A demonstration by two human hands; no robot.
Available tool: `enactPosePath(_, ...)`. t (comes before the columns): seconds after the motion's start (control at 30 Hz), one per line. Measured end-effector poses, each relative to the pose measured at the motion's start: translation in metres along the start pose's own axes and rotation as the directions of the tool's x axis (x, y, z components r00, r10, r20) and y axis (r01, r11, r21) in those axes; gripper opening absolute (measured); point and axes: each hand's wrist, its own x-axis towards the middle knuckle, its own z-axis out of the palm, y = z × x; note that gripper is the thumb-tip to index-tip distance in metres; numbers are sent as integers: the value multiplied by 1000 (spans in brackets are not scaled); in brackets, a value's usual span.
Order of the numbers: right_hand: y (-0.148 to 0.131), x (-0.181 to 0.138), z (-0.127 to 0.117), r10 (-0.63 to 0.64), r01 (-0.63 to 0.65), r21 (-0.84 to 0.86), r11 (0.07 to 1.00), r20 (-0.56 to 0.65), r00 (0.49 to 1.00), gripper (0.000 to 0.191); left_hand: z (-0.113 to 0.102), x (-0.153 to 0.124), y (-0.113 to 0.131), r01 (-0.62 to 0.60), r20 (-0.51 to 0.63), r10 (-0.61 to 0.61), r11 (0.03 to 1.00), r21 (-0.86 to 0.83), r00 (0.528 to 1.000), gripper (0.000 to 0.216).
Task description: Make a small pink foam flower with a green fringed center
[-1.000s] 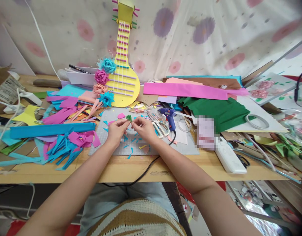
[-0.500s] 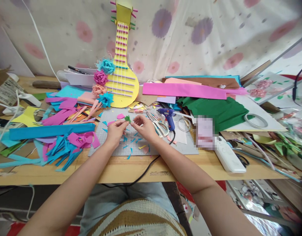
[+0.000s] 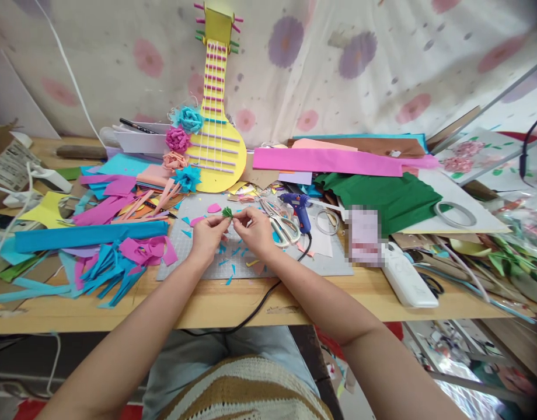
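Observation:
Between my fingertips is a small fringed bunch of green crepe paper (image 3: 227, 212). My left hand (image 3: 208, 234) pinches it from the left, and my right hand (image 3: 253, 231) closes on it from the right. Both hands are above the grey cutting mat (image 3: 334, 265), where small blue and pink paper scraps lie. Just right of my right hand are white-handled scissors (image 3: 287, 232) and a blue glue gun (image 3: 298, 205). Behind my hands stands a yellow paper lute (image 3: 220, 157) with paper flowers (image 3: 178, 139) along its left side.
Blue and magenta paper strips (image 3: 106, 268) crowd the table's left. At the right are green crepe paper (image 3: 382, 198), a roll of tape (image 3: 454, 214) and a white power bank (image 3: 408, 277). A black cable (image 3: 260, 306) crosses the front edge.
My right fingers have drawn in closer and now pinch the green paper too. The fringed end looks more spread. My left hand has barely moved.

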Motion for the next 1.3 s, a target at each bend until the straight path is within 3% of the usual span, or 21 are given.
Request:
enactPosePath(0.2, 0, 0, 5, -121, 149, -337, 930, 104, 987, 12, 1, 1, -2, 102, -44, -105, 993, -65, 994, 22)
enactPosePath(0.33, 0, 2, 5, -180, 217, -464, 859, 123, 976, 17, 1, -2, 4, 139, 27, -137, 974, -180, 990, 20)
enactPosePath(0.47, -1, 4, 1, -206, 231, -449, 863, 104, 973, 21, 0, -5, 9, 130, 108, -107, 963, -237, 988, 25)
enactPosePath(0.57, 1, 5, -3, -207, 229, -299, 926, 103, 973, 20, -1, -4, 10, 129, 107, -104, 957, -260, 989, 27)
enactPosePath(0.63, 4, 7, -4, -136, 144, -87, 986, 89, 987, 16, -2, -3, 9, 132, 79, -115, 958, -257, 990, 29)
enactPosePath(0.7, 7, 9, -5, 27, -50, 190, 980, 120, 992, 13, -2, -3, 9, 138, 76, -123, 961, -238, 989, 31)
enactPosePath(0.77, 10, 11, -6, 208, -277, 409, 870, 206, 956, 16, -1, -3, 8, 136, 108, -114, 966, -220, 988, 32)
enactPosePath(0.83, 11, 13, -7, 319, -425, 521, 741, 283, 904, 18, 0, -4, 7, 119, 132, -94, 973, -197, 987, 33)
enactPosePath(0.97, 10, 15, -9, 407, -560, 611, 559, 386, 828, 18, 2, -5, 6, 70, 113, -55, 988, -135, 992, 34)
enactPosePath(1.2, 11, 21, -20, 454, -778, 564, 277, 637, 624, 11, 2, -8, 5, 15, 148, -3, 997, -80, 989, 34)
enactPosePath(1.3, 11, 21, -21, 477, -788, 563, 248, 637, 606, 12, 3, -8, 1, -61, 115, 64, 998, -29, 991, 30)
